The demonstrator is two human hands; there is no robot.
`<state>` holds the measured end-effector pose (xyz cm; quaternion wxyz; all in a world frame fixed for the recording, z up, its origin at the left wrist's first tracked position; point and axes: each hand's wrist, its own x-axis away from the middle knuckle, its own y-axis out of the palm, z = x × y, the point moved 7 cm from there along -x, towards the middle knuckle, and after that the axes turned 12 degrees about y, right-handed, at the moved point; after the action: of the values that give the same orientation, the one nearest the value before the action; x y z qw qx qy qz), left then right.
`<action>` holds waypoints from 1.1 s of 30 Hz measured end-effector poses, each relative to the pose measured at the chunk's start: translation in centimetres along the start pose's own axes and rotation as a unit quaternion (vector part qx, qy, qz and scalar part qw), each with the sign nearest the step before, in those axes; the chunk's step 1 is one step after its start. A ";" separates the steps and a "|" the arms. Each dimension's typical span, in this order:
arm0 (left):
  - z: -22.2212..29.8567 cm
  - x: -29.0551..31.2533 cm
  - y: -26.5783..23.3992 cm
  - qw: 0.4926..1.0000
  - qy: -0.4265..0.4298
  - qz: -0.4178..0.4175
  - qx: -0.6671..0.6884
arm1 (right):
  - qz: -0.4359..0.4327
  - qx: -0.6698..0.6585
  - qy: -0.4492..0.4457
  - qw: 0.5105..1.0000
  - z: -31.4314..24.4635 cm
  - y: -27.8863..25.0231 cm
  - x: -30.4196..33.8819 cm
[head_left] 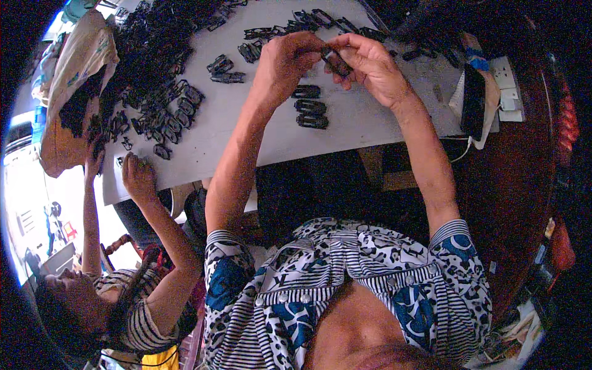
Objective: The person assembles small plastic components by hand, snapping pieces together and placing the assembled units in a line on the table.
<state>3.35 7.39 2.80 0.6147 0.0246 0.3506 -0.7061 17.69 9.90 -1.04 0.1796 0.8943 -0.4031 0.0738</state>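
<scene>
Over the far middle of the white table, I hold a small dark oblong part (336, 63) between both hands. My right hand (373, 68) grips it with thumb and fingers along its side. The closed fingertips of my left hand (288, 61) meet its upper left end. Between my forearms, a short column of similar black oblong parts (311, 106) lies on the tabletop. More of these black frame-like pieces (320, 18) form rows behind my hands, and a few (226, 69) rest left of my left wrist. Their exact kind is too small to tell.
A big heap of black parts (154, 49) covers the table's far left, beside an open sack (77, 92). A co-worker's hand (139, 179) rests at the left table edge (117, 194). A dark phone-like slab (473, 102), white cable (467, 150) and power strip (507, 92) are at right.
</scene>
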 end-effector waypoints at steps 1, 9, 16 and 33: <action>-0.9 0.1 0.2 0.995 -0.063 -0.005 0.079 | -0.002 0.000 0.001 1.000 -0.2 0.2 -0.1; -2.3 0.5 -0.8 0.937 -0.133 0.084 0.312 | 0.076 0.039 -0.067 0.994 -2.7 1.5 -0.6; -2.4 0.9 -1.0 0.973 -0.134 0.070 0.173 | 0.225 0.448 -0.234 0.833 -4.3 2.8 1.1; -1.6 1.8 0.4 0.987 0.025 -0.022 -0.154 | 0.204 0.507 -0.236 0.804 -2.3 2.2 0.3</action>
<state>2.62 6.74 0.58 0.5870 -0.0607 0.4709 -0.6558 16.29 9.18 1.72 -0.4191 0.7451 -0.5113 0.0886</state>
